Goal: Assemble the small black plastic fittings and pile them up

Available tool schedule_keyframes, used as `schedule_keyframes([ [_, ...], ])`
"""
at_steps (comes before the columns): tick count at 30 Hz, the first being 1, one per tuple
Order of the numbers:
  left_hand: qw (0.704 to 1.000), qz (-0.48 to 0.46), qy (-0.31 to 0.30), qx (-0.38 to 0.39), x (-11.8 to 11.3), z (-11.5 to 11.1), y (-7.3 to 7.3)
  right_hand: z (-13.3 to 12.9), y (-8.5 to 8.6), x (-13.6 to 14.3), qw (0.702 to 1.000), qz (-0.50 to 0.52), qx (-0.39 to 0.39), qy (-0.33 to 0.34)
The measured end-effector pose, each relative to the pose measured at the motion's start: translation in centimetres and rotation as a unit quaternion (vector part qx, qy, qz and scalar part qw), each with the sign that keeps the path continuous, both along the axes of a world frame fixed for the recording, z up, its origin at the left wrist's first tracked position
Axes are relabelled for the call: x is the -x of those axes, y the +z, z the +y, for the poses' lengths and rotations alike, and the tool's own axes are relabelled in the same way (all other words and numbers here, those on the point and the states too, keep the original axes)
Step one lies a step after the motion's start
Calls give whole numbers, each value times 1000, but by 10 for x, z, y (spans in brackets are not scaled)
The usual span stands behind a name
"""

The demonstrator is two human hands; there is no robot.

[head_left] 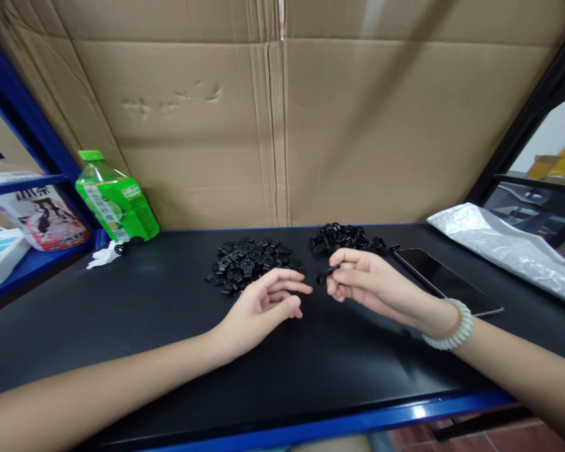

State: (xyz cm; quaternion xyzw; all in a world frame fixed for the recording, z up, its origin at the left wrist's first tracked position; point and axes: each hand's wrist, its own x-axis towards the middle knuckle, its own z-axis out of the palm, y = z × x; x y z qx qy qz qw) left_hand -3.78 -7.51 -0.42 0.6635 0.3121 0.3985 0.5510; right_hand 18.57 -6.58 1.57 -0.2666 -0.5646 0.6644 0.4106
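My right hand (362, 279) pinches a small black plastic part (327, 274) between thumb and fingers, above the black tabletop (282, 376). To its left is my left hand (268, 301), fingers stretched toward that part but apart from it, with nothing held. Just behind the left hand lies a pile of black plastic pieces (249, 260), flat with holes in them. A second pile of smaller black parts (341, 238) sits behind my right hand. Fingers hide part of the held piece, so its exact kind does not show.
A flat dark tablet-like panel (442, 276) lies right of my right hand, with a silvery plastic bag (508, 251) beyond it. On the left stand a green drink bottle (117, 201) and a crumpled white tissue (104, 255). Cardboard (193, 125) walls the back.
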Motion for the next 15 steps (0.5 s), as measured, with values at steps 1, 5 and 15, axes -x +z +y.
schedule_keyframes([
  [1, 1000, -18, 7, 5, 0, 1, 0, -1, -4, 3, 1000, 11, 12, 27],
  [5, 999, -33, 29, 11, 1, 1, 0, -3, -18, 13, 997, 17, 38, 59],
  [15, 999, 21, 24, -37, 2, -7, 4, -2, -25, 16, 993, -114, 8, 30],
])
